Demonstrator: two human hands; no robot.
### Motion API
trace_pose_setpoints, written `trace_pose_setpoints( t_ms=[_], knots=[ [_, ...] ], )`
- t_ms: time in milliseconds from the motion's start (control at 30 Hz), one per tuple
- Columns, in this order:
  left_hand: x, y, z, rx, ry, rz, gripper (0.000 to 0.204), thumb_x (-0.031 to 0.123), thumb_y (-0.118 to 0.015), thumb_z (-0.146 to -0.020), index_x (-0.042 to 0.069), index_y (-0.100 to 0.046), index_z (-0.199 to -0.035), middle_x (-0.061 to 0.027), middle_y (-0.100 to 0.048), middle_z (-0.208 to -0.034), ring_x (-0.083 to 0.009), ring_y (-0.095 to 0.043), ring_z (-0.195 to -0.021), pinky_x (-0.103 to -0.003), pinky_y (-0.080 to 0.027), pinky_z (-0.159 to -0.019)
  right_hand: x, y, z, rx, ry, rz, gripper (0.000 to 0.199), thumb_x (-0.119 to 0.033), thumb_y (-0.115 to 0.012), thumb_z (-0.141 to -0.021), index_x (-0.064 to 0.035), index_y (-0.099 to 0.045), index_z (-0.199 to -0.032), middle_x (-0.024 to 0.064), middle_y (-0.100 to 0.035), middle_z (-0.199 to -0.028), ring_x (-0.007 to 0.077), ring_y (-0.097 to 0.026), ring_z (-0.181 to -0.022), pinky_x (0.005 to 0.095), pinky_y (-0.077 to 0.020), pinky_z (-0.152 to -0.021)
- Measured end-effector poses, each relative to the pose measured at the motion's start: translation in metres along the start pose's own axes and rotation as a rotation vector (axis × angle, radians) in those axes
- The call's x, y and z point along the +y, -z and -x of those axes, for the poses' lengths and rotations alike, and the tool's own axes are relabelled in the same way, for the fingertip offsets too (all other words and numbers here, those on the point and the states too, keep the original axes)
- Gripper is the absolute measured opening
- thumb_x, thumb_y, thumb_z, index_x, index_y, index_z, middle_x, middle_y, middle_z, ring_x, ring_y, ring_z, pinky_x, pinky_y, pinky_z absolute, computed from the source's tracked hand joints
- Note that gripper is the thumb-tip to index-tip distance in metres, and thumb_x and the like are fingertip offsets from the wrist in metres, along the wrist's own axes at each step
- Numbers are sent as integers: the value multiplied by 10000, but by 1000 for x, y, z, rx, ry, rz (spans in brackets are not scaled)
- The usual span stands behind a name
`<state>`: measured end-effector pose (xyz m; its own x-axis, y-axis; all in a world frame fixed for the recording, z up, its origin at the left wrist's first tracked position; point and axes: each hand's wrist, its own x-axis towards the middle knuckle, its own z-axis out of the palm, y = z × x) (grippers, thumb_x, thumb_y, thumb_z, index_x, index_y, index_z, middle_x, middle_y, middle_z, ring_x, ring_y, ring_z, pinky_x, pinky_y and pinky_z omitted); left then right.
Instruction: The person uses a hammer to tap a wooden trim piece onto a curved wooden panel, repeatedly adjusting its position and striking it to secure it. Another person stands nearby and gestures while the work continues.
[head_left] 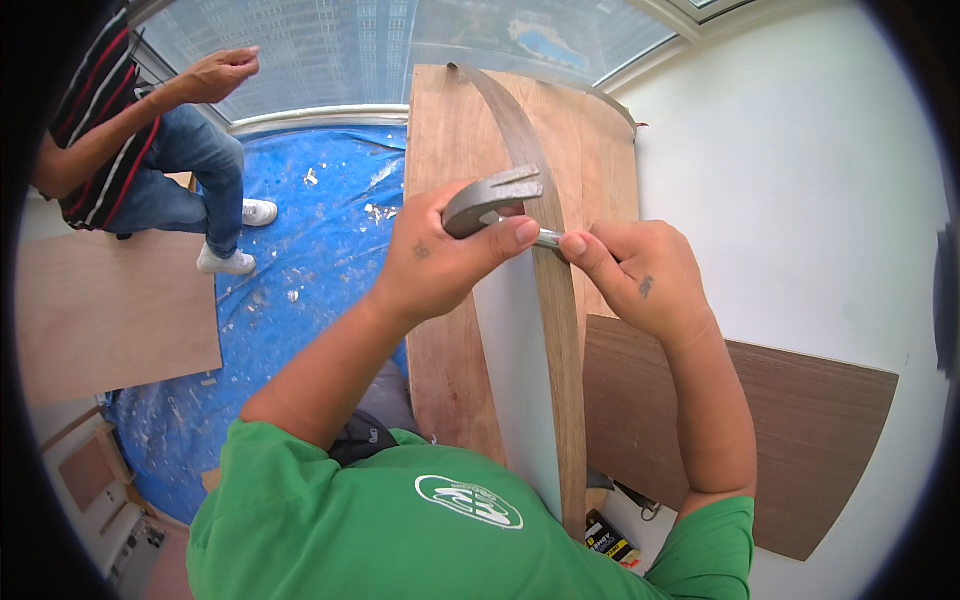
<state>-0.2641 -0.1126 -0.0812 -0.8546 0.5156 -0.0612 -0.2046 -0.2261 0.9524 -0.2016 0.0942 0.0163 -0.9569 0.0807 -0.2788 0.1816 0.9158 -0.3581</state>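
Observation:
My left hand [430, 250] is closed around the head of a grey claw hammer [492, 200], its claw pointing right. A short, shiny metal rod [548, 238] runs from under my left thumb to my right hand [645, 270], whose thumb and fingers close on its other end. I cannot tell whether the rod is the hammer's shaft. Just under the rod passes a long wood-grain strip [565, 360], lying lengthwise along a pale panel [515, 350]. The strip's far end curls up loose.
A plywood sheet [450, 130] lies beneath the work, by the window. To the right is a dark wood-grain board [740, 420]. Blue sheeting [300, 290] with scraps covers the floor at left, where a person [150, 150] stands beside another board [120, 310]. A black-and-yellow package [610, 540] is low down.

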Motion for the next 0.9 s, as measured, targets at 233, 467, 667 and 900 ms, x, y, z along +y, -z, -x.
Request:
trace_pose_setpoints(
  t_ms=[233, 467, 667, 900],
  knots=[
    [1, 1, -12, 54, 3, -15, 343, 328, -835, -909, 14, -710, -972, 20, -659, -806, -55, -573, -761, -235, -465, -652, 3, 2, -14, 15, -8, -28, 644, -700, -559, -971, -125, -768, -771, 73, -606, -600, 284, -602, -596, 401, -455, -554],
    [1, 9, -37, -39, 158, 161, 298, 256, -832, -892, 5, -709, -996, -70, -709, -891, -137, -660, -844, -291, -536, -772, 9, -11, -34, -9, -94, -40, 656, -672, -562, -991, -82, -714, -749, 90, -575, -604, 263, -552, -576, 393, -443, -561],
    [17, 54, -59, 122, -193, -160, 503, 488, -710, -930, -13, -745, -951, -119, -750, -939, -184, -688, -930, -313, -523, -835, 12, 9, -48, 226, -78, -353, 702, -655, -566, -1014, -10, -687, -767, -10, -511, -631, 135, -484, -635, 301, -417, -597],
    [-9, 28, -15, 115, -134, -102, 429, 413, -676, -978, 0, -764, -1047, -77, -757, -1012, -146, -666, -969, -300, -518, -871, -17, 13, -6, 426, -190, -742, 686, -665, -498, -1042, -60, -561, -725, -29, -465, -615, 63, -415, -551, 234, -328, -512]
  ],
)
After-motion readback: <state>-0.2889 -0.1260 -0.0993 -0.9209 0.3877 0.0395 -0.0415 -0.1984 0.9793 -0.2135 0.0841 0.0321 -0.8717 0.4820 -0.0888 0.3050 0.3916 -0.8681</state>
